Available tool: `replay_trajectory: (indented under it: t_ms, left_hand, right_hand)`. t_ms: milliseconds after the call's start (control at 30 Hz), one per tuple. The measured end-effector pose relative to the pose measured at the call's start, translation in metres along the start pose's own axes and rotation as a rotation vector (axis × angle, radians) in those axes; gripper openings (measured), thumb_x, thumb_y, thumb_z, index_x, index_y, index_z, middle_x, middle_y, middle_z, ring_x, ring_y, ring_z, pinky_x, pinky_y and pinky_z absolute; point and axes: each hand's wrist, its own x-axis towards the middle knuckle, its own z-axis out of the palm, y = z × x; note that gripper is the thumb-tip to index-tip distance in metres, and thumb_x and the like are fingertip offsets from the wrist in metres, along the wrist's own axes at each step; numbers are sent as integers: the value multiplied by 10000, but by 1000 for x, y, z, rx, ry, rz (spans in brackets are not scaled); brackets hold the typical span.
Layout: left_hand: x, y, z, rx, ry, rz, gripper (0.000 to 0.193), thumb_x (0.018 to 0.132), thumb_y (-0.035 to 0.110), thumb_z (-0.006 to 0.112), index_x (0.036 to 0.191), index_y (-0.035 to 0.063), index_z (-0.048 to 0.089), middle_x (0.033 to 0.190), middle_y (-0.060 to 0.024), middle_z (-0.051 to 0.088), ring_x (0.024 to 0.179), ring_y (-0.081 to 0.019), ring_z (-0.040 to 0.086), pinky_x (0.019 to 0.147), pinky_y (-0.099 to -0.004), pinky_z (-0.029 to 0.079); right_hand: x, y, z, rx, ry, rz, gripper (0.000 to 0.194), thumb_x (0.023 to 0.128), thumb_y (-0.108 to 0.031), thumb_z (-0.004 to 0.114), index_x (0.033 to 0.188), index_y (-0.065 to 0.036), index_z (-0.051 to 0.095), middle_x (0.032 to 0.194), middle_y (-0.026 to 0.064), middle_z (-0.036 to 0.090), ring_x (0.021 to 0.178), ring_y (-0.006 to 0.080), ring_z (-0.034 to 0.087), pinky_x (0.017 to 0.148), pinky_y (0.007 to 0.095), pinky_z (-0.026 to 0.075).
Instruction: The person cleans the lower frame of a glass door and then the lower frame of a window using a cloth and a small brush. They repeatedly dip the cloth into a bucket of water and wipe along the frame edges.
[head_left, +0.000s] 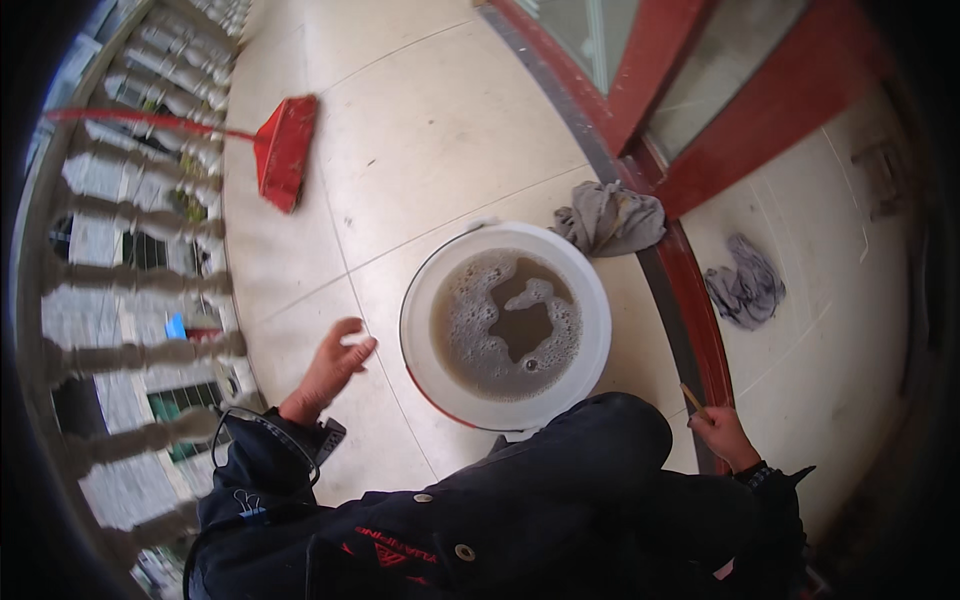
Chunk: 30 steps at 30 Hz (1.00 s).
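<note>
My left hand hangs above the tiled floor, left of a white plastic bucket, its fingers apart and nothing in them. Murky grey-brown water with patches of foam stands in the bucket. At the lower right, my right hand is closed around a thin tan stick near the red door sill. Most of the stick is hidden in the fist, so I cannot tell what it is part of. A crumpled grey cloth lies against the bucket's upper right side and reaches onto the sill.
A second grey cloth lies on the floor beyond the red door sill. The red-framed glass door slants across the upper right. A red broom leans its handle on the balustrade at the left. My bent knee almost meets the bucket.
</note>
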Motion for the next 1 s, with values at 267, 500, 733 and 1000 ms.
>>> replay_trajectory:
  t_ms: [267, 500, 733, 1000]
  left_hand:
    - [-62, -46, 157, -702, -28, -206, 505, 912, 185, 617, 1322, 48, 355, 1251, -156, 490, 1041, -262, 589, 757, -397, 558]
    - [-31, -75, 167, -780, 320, -48, 355, 841, -16, 495, 1180, 17, 395, 1038, -192, 579, 812, -304, 662, 615, -441, 608]
    - [0, -96, 121, -642, 446, -14, 345, 773, -54, 482, 1111, 2, 445, 932, -192, 605, 719, -313, 663, 566, -447, 603]
    - [21, -119, 51, -750, 622, 28, 327, 742, -29, 544, 1058, -6, 466, 916, -161, 587, 707, -284, 639, 518, -416, 576]
  right_hand:
    - [110, -140, 4, 87, -234, -272, 189, 911, -144, 548, 940, 33, 610, 623, 27, 526, 537, 124, 529, 532, 287, 442]
    - [146, -150, 42, 54, -331, -277, 171, 867, -71, 475, 811, 39, 593, 621, 59, 586, 531, 132, 550, 534, 284, 453]
    - [167, -191, 59, -51, -469, -426, 222, 835, -95, 503, 855, 10, 698, 742, 107, 688, 616, 168, 615, 598, 314, 486]
    - [213, -268, 106, -143, -468, -730, 231, 814, -128, 503, 783, 0, 692, 742, 153, 691, 708, 277, 673, 702, 394, 523]
